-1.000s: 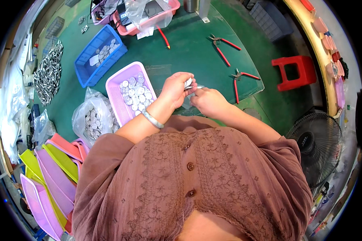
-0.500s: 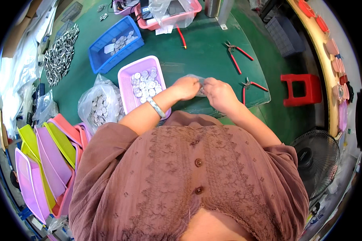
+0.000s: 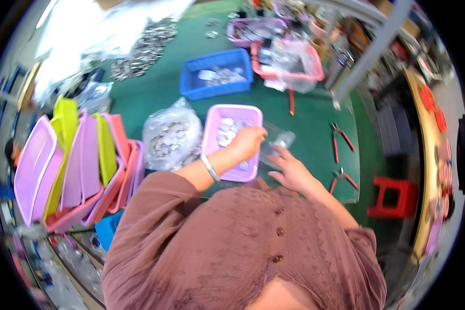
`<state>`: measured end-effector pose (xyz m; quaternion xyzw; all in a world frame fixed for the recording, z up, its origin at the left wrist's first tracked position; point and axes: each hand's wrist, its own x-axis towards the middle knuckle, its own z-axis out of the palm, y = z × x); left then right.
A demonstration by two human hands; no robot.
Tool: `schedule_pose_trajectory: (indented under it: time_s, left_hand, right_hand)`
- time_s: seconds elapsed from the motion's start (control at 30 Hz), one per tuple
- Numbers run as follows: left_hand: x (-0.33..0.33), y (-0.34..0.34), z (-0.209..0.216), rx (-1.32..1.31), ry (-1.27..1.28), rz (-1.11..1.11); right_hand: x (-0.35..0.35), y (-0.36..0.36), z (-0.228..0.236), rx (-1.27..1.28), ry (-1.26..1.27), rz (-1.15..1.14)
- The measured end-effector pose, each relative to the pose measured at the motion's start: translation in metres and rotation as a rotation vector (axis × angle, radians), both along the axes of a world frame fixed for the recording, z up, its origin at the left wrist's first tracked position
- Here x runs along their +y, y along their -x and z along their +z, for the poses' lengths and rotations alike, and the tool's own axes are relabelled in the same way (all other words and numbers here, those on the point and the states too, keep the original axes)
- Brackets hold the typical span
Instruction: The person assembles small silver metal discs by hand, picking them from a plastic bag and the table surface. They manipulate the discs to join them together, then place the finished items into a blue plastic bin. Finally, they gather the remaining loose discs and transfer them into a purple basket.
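Note:
My left hand (image 3: 249, 143) is over the right rim of a lilac plastic tray (image 3: 207, 150), its fingers drawn together; what they hold, if anything, is hidden. Inside the tray lie several round silvery discs (image 3: 226, 132). My right hand (image 3: 294, 171) is open just right of the tray, thumb and fingers apart. Its fingertips are close to a small clear plastic bag (image 3: 285, 138) on the green table; whether they touch it I cannot tell. Left of the tray stands a larger clear bag (image 3: 169, 137) full of similar discs.
Beyond the tray is a blue basket (image 3: 191, 93) with more discs. A pink basket (image 3: 314, 73) stands at the back right. Two red-handled pliers (image 3: 342, 139) lie at right. Stacked coloured trays (image 3: 82, 165) rise at left; a red stool (image 3: 395, 198) stands beyond the table.
The view has shifted, so the table sits further right. My hands, together over the small bag before, have parted; the left is now at the lilac tray, the right has spread its fingers.

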<state>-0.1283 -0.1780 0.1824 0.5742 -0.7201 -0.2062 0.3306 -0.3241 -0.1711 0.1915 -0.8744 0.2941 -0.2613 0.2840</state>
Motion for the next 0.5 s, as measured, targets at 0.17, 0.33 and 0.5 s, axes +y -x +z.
schedule_pose_trajectory:
  time_s: [0.17, 0.33, 0.5]
  left_hand:
    - [0.025, -0.016, 0.063, 0.025, -0.014, 0.224]
    - [0.024, -0.010, 0.122, -0.040, 0.567, 0.115]
    - [0.054, -0.045, 0.037, 0.012, 0.304, 0.279]
  right_hand:
    - [-0.042, 0.001, -0.006, -0.540, -0.773, -0.248]
    - [-0.048, -0.092, 0.011, -1.263, -1.506, 0.147]
    - [-0.010, -0.146, 0.057, -1.041, -1.523, 0.362]
